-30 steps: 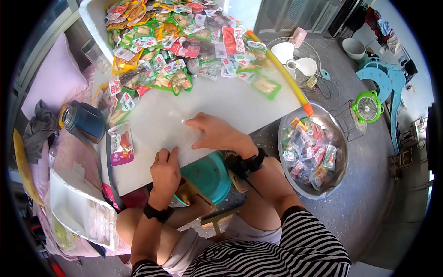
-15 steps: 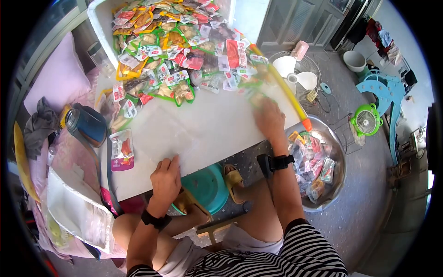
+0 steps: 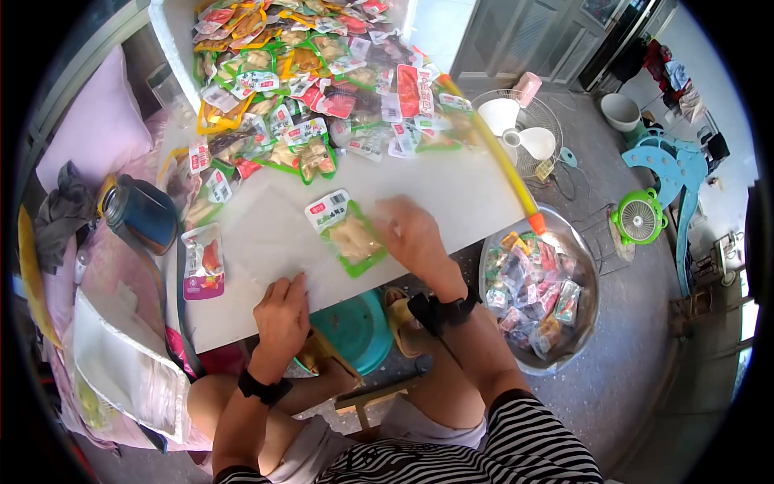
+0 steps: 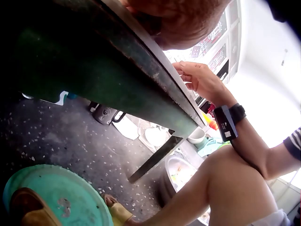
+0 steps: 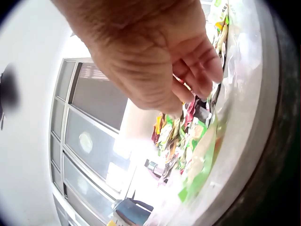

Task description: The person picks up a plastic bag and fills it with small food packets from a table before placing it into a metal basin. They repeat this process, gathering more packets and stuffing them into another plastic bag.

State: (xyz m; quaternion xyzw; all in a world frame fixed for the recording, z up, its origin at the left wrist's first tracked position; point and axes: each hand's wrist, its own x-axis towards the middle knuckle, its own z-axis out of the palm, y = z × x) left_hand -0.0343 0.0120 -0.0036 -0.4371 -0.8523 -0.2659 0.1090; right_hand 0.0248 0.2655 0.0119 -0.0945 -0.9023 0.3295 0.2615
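A green-edged packet with pale contents (image 3: 351, 234) lies flat on the white table (image 3: 451, 198). Just to its right is the right hand (image 3: 413, 238), slightly blurred; in the right wrist view this hand (image 5: 150, 52) hangs above the table, fingers loosely bent and apart from the packet (image 5: 201, 162). The left hand (image 3: 282, 316) rests at the table's front edge, fingers loosely bent, beside a faint clear plastic sheet or bag (image 3: 262, 222). Its fingertips are hidden in the left wrist view, where the hand (image 4: 188, 21) is at the top. A purple-and-white packet (image 3: 203, 262) lies farther left.
Many packets (image 3: 302, 97) are heaped at the back, by a white foam box (image 3: 173, 52). A yellow tube (image 3: 500, 157) lines the right edge. Right of the table stands a metal basin (image 3: 536, 355) of packets; a dark blue jug (image 3: 145, 216) stands left, a teal basin (image 3: 355, 331) below.
The right hand went out to the packets at the right rear and came back to the middle. A green-edged packet now lies in front of the person. The left hand has barely moved.
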